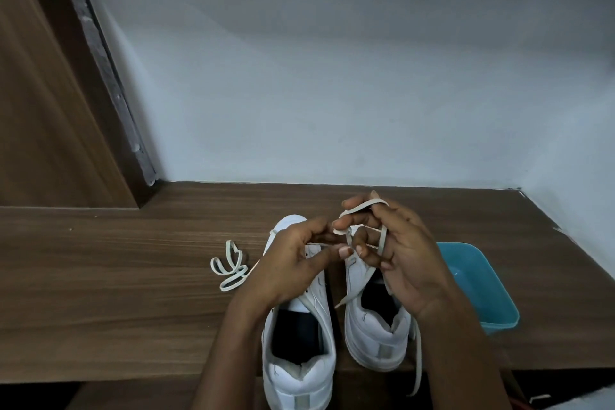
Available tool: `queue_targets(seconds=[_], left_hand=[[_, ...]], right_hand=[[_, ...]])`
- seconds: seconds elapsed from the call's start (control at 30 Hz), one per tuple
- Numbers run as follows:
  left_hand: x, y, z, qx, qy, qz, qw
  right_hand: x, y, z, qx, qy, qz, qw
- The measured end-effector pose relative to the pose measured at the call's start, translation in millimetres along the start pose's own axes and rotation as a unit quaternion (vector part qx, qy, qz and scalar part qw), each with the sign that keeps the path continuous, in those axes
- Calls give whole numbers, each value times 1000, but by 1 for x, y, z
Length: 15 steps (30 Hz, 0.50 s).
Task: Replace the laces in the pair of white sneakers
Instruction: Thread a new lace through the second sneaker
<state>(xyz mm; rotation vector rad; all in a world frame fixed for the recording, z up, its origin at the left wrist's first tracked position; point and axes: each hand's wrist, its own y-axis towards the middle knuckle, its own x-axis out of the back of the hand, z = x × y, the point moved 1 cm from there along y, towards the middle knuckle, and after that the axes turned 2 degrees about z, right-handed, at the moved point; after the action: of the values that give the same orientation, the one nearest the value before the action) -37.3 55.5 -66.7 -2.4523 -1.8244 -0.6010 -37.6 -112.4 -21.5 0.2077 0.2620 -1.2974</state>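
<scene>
Two sneakers (299,376) are being relaced on the surface (116,276).
A lace (361,206) is being pinched by the left grip (293,266), looped round the right grip's (406,253) fingers; eyelet threading is likely being needed next.

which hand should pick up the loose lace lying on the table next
Left hand, probably: the coiled lace lies beside it, left of the sneakers, while the right hand is farther off with another lace looped round its fingers.
</scene>
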Motion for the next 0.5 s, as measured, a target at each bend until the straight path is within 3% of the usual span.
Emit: queue_targets(seconds=[0.1,0.27,0.5], left_hand=[[2,1,2,4,28,-58,998],[12,0,1,36,39,-198,979],[22,-4,4,83,15,-275,958]], right_hand=[[-1,-2,3,-5,4,12,1000],[10,-4,4,-17,-97,-16,995],[26,-6,4,1,-246,-53,968]])
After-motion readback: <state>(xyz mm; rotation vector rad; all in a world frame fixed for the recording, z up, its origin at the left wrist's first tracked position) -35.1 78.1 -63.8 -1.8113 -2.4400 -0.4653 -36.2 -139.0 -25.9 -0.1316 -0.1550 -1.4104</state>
